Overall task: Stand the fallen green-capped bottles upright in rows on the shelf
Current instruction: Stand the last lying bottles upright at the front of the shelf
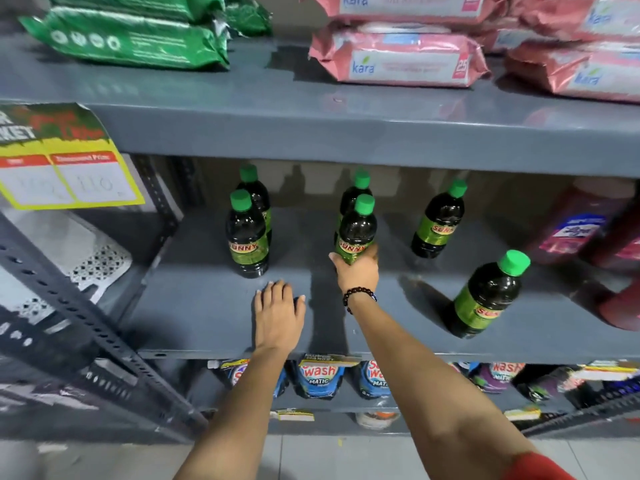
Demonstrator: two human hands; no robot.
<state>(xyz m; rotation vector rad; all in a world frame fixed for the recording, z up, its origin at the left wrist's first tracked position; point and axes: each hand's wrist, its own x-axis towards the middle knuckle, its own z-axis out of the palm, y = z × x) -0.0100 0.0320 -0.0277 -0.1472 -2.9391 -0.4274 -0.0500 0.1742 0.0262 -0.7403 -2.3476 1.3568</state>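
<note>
Several dark bottles with green caps and green "Sunny" labels stand upright on the grey middle shelf (214,320). Two stand one behind the other at the left (246,233). My right hand (358,271) grips the base of the front middle bottle (356,230), which stands just in front of another (355,194). One bottle (439,220) stands further right at the back. Another (485,296) stands near the front right. My left hand (277,315) rests flat on the bare shelf, fingers spread, holding nothing.
Red bottles (581,223) crowd the shelf's right end. Pink wipe packs (398,57) and green packs (131,39) lie on the shelf above. Detergent pouches (320,377) fill the shelf below. A yellow price sign (65,161) hangs at the left by the slotted upright.
</note>
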